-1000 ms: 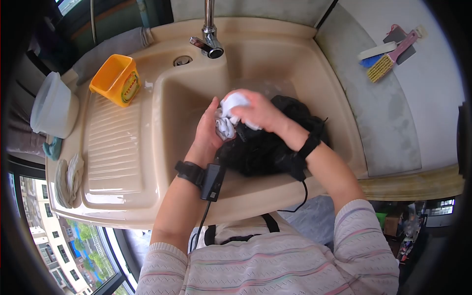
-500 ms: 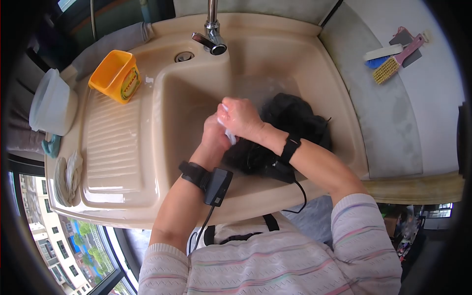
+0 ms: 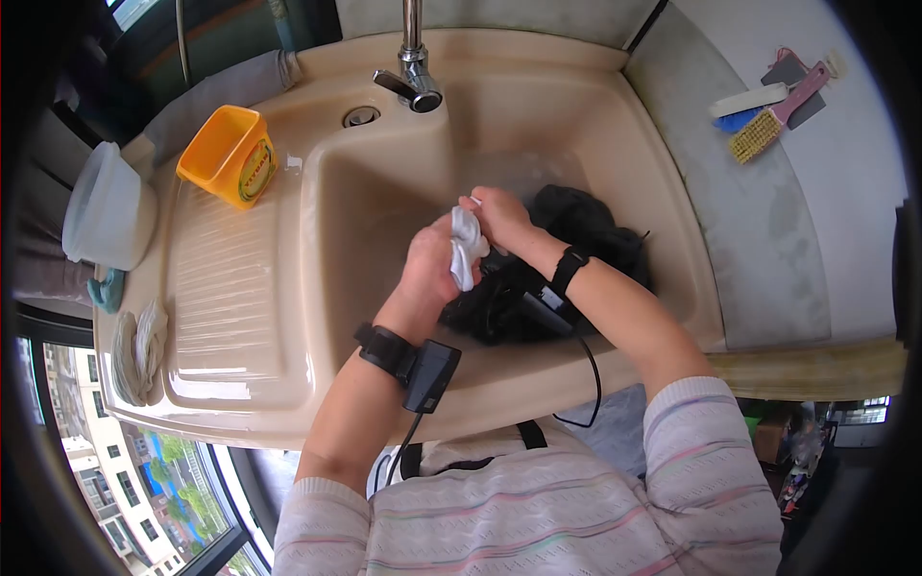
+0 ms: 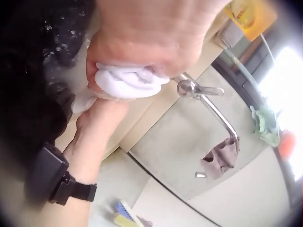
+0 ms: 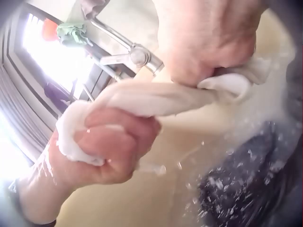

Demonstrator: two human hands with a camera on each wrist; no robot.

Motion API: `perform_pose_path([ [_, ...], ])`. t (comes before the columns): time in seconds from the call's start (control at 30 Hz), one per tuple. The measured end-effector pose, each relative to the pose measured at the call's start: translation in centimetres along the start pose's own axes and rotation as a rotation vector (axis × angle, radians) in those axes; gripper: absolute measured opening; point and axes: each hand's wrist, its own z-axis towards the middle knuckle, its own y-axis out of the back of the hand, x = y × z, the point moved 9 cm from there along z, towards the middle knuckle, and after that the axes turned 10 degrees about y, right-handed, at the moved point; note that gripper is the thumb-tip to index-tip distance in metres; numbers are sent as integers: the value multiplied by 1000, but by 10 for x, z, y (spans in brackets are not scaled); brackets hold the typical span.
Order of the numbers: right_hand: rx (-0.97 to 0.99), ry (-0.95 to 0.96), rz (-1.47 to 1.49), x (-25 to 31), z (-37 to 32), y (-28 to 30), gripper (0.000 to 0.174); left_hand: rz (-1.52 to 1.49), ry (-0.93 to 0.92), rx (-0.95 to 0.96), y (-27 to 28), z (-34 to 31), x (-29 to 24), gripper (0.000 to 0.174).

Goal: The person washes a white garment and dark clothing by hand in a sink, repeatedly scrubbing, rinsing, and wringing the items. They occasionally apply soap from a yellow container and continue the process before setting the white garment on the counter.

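Observation:
Between both hands a white wet cloth (image 3: pixel 468 250) is stretched and twisted over the sink (image 3: pixel 379 178). My left hand (image 3: pixel 428 261) grips one end, with a fold lying over its fingers. The other end is in the curled fingers of my right hand (image 3: pixel 503 219). In the right wrist view the twisted cloth (image 5: pixel 156 99) runs from fist to fist, and drops fall below it. Dark wet clothing (image 3: pixel 586 226) lies in the basin just under and beside the hands. From the left wrist, a bunched part of the cloth (image 4: pixel 128 81) sticks out of the left fist.
A chrome faucet (image 3: pixel 415 82) stands behind the hands. On the left ledge are a yellow tub (image 3: pixel 230 158), a white basin (image 3: pixel 113 211) and a folded pale cloth (image 3: pixel 139 350). Brushes (image 3: pixel 768 120) hang on the right wall. Each wrist carries a strapped camera with a cable.
The hands, first bunching the cloth together, closed tightly around it and turned. Now they stand slightly apart with the cloth twisted between them. The dark clothing stays in the basin.

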Motion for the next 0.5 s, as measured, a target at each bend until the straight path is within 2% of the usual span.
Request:
perform_pose_path([
  [0.03,15,-59,-16,-8,0,0,29,-56,6,-17,7,1,-5,25],
  [0.07,44,-113,32,-18,2,3,39,-88,-18,79,18,16,-9,28],
  [0.1,45,-111,34,-23,3,8,39,-87,-19,76,17,15,-12,28],
  [0.17,-150,-15,272,-25,4,27,50,-258,-30,-5,25,13,-15,32],
  [0.2,-79,8,477,6,-9,37,58,-291,-47,50,24,18,-14,45],
  [0.23,-72,7,472,21,-19,38,58,-300,-46,50,24,17,-12,45],
  [0.3,45,404,251,82,-34,26,51,-288,-35,199,4,7,-14,59],
  [0.33,-153,548,-68,90,-40,28,42,-234,-54,272,-7,-2,-15,69],
  [0.37,-157,549,-69,87,-38,28,42,-231,-55,274,-8,-3,-17,69],
  [0.43,-102,246,392,49,-20,27,35,-168,-17,409,-16,-8,-18,72],
  [0.47,-44,146,565,31,-13,22,28,-30,-44,423,-15,-6,-20,68],
  [0.5,-17,82,724,34,-16,31,26,-35,-48,424,-12,-8,-23,68],
])
